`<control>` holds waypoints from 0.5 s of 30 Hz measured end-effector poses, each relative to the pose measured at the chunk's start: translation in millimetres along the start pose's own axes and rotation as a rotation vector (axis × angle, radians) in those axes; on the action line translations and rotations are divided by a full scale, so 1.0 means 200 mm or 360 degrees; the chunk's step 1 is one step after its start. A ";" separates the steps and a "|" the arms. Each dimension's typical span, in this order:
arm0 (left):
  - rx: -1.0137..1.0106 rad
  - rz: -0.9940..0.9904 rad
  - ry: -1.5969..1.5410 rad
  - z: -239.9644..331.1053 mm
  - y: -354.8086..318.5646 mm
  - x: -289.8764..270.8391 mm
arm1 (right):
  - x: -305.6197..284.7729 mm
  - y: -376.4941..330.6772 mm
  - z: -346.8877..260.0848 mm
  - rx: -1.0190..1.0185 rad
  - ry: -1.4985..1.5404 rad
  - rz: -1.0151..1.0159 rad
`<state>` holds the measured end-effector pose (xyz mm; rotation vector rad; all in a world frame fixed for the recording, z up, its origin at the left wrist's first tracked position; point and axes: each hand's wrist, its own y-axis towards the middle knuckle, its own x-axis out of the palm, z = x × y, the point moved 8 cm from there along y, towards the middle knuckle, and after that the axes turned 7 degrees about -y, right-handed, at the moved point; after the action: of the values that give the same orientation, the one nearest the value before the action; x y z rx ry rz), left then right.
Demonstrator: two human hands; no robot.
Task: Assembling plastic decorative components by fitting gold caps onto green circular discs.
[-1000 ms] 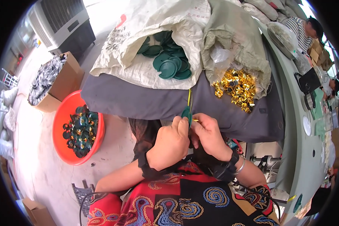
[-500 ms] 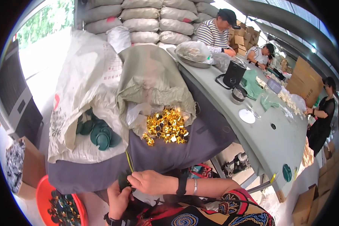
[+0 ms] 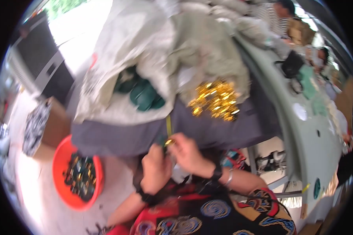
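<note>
While blur hides our left hand's (image 3: 154,167) grip, our right hand (image 3: 189,154) pinches a gold piece (image 3: 169,142) by the table (image 3: 117,137), likely light, best edge-held.

Looked like a workshop or small factory floor. Had a white woven sack (image 3: 123,43) lying open on dark cloth (image 3: 110,137), full of green discs (image 3: 145,96), and beside it an olive sack (image 3: 208,45), spilling gold pieces (image 3: 215,100). Had an orange-red basin (image 3: 59,180) of mixed parts (image 3: 81,176) on the pale floor (image 3: 31,176), near a carton (image 3: 55,131) heaped with grey items (image 3: 36,131), and a grey cooler-like unit (image 3: 39,58) farther back. Showed more sacks (image 3: 227,9) piled behind, and a long grey-green table (image 3: 308,156), cluttered along its length, with other people (image 3: 266,16) at the far end, blurred.
</note>
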<state>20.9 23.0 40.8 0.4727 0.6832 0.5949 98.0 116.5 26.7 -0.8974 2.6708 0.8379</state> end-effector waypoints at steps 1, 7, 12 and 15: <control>0.0019 0.0038 -0.0022 0.00 0.01 0.01 | 0.02 0.00 0.05 0.0268 0.0159 -0.0129; -0.0287 -0.0002 -0.0403 -0.10 0.01 -0.02 | 0.07 0.01 0.11 0.0720 0.0518 -0.0595; -0.1044 -0.0087 -0.1227 -0.33 -0.08 -0.04 | -0.06 0.11 0.27 0.0526 0.0210 -0.0333; -0.1191 0.0033 -0.1090 -0.48 -0.15 -0.15 | -0.12 0.16 0.42 0.0409 -0.0091 -0.0184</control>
<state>-54.1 2.0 -29.4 -0.0373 -0.2128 0.6112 98.6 197.9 -18.1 -0.9367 2.5719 0.4741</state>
